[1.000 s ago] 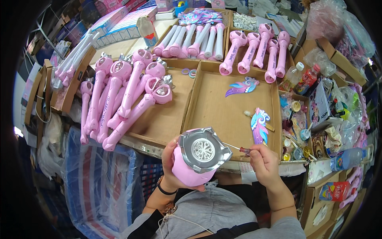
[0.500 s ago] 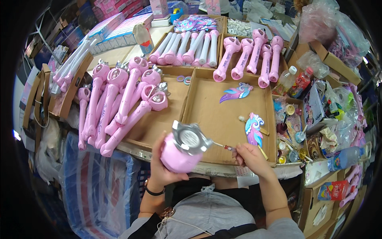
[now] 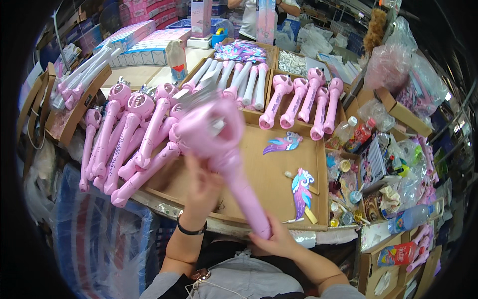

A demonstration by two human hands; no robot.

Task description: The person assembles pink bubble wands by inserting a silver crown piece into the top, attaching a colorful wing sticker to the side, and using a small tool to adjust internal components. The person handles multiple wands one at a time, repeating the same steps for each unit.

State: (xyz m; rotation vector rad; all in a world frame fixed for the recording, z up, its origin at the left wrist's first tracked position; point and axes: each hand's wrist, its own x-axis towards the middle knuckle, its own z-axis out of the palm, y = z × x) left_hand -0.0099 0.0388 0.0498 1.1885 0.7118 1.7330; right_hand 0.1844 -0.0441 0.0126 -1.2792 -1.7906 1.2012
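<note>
A large pink toy wand slants in front of me, its hollow round head up and to the left, blurred by motion. A smeared silver-grey crown piece tops the head. My right hand grips the lower end of the handle. Just below the head is my left hand, too blurred to show whether its fingers close on the wand. In the cardboard tray behind lie two purple, pink and blue wing-shaped pieces, one farther back and one nearer.
Several pink wands with silver tops are heaped at the left. More pink wands and white-handled ones fill far trays. Paint pots and bottles crowd the right. A plastic-lined blue crate stands lower left.
The wand has swung from head toward me to lengthwise, its head up left. My right hand has let go of the thin brush and taken the handle. My left hand has shifted slightly.
</note>
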